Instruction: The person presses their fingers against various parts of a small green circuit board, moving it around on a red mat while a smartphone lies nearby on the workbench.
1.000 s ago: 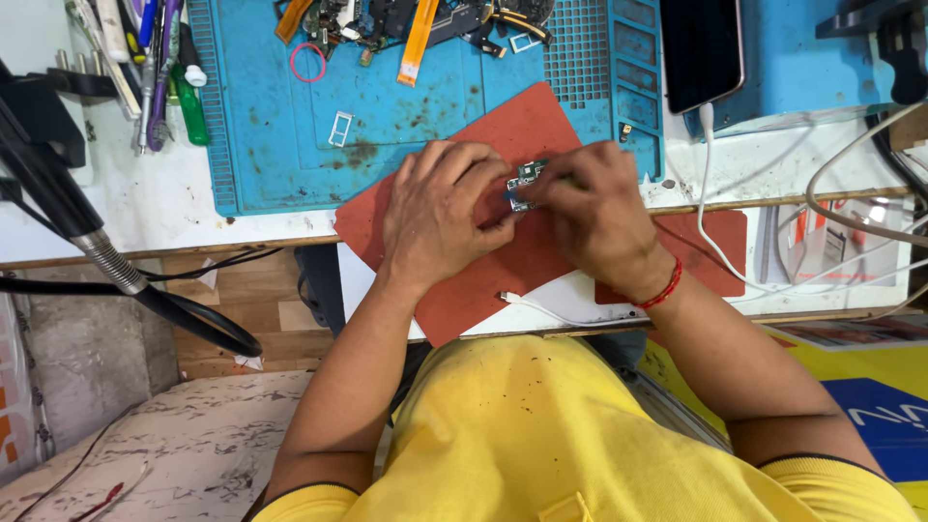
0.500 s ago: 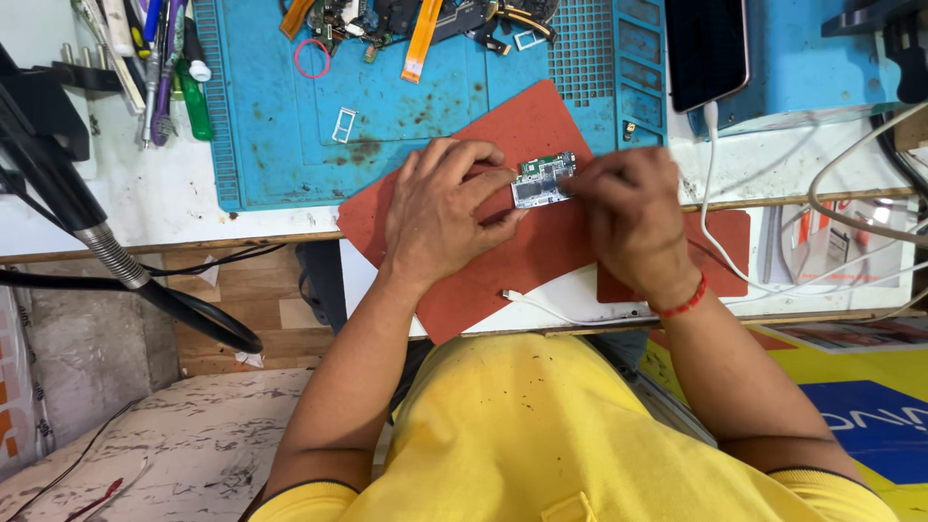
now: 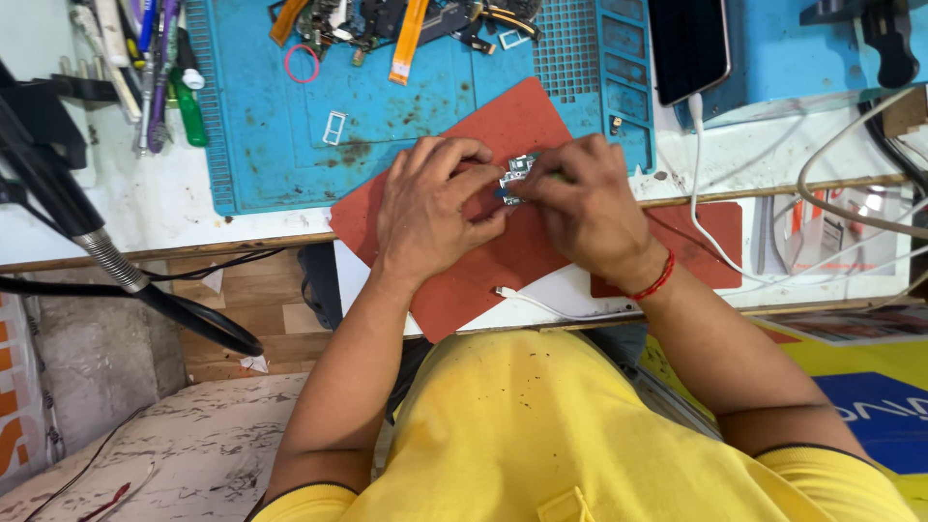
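Pretty cluttered white bench with a wooden front edge, bright even light all over. A blue mat sits on it; tools lie left of the mat, a dark phone right of it. Below the bench's left end there's a worn, marbled floor and a grey wall.

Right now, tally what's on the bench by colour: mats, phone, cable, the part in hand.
Blue work mat: 1
Red mats: 2
Black phone: 1
White cable: 1
Small circuit board, between left hand and right hand: 1
Total: 6
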